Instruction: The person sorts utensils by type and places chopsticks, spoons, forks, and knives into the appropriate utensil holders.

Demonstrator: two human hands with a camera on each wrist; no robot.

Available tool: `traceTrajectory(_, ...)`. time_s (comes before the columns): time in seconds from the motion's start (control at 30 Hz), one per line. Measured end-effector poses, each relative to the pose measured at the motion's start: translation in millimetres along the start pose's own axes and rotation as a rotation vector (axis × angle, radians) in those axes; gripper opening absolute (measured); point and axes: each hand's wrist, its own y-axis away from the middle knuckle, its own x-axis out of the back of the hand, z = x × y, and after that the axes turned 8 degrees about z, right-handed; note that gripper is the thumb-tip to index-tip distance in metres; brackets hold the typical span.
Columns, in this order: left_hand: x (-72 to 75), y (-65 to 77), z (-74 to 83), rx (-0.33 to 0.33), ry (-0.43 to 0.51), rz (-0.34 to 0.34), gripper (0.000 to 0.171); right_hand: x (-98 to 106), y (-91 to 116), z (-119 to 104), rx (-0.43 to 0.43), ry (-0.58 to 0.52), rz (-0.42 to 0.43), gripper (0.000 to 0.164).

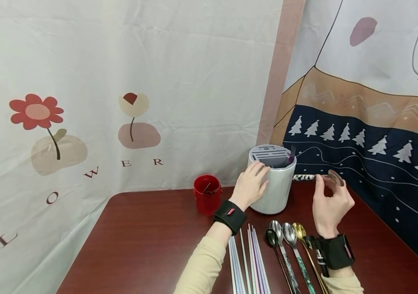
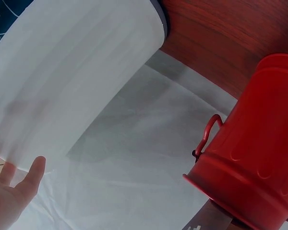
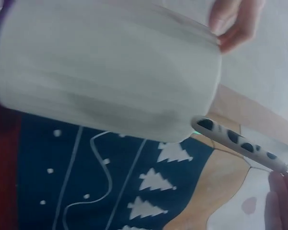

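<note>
1. Red metal bucket [image 1: 208, 203]: stands upright near the rear edge of the tabletop [image 1: 139, 245], with thin items inside, too small to identify. Room to move lies on its left.
2. Pastel chopsticks [image 1: 255, 257]: lie lengthwise in front of your left hand [image 1: 250, 185], probably grouped by kind for easy picking.
3. Your left hand: fingers extended, somewhat spread, fingertips at the rim of the light-grey utensil holder [image 1: 273, 192], likely to steady it.
4. The utensil holder: stands upright near the rear edge. Its top has slots; a purple fork [image 1: 291, 155] stands at its right side.
5. Four spoons [image 1: 289, 233]: lie side by side, bowls towards the holder, gaps narrow.
6. Your right hand [image 1: 331, 208]: pinches the spotted-handled spoon [image 1: 304, 177] near its bowl, so the handle projects towards the holder. You cannot tell whether they touch.
7. Navy fabric [image 1: 378, 183]: borders the tabletop's right edge, limiting your rightward reach.
</note>
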Motion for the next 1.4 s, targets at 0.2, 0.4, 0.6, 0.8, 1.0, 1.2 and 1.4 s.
traceTrajectory(0.2, 1.3, -0.8, -0.2, -0.004, -0.006, 0.008, 0.038, -29.3, -16.1, -17.1, 0.037, -0.079, 0.010, 0.020)
traceTrajectory(0.4, 0.3, -0.7, 0.7, -0.004, -0.007, 0.002, 0.038, -41.2, -24.3, -39.6, 0.009, 0.065, -0.085, 0.028)
traceTrajectory(0.6, 0.8, 0.2, 1.1, -0.004, -0.007, 0.000, 0.037, -49.5, -25.0, -46.1, 0.004, 0.143, -0.155, 0.016)
traceTrajectory(0.8, 0.9, 0.9, 1.7, -0.004, -0.001, 0.001, 0.037, -56.6, -23.4, -35.9, -0.008, 0.242, -0.250, 0.016)
traceTrajectory(1.0, 2.1, 1.2, 1.6, 0.001, -0.007, -0.007, 0.037, -62.4, -22.6, -29.2, 0.002, 0.298, -0.332, 0.018)
traceTrajectory(1.2, 1.7, 1.0, 0.6, -0.003, -0.008, 0.001, 0.037, -65.1, -20.0, -22.0, -0.024, 0.338, -0.375, 0.021)
traceTrajectory(1.4, 0.7, 0.8, -0.4, -0.009, -0.016, 0.009, 0.037, -64.1, -17.5, -17.9, -0.093, 0.343, -0.399, 0.021)
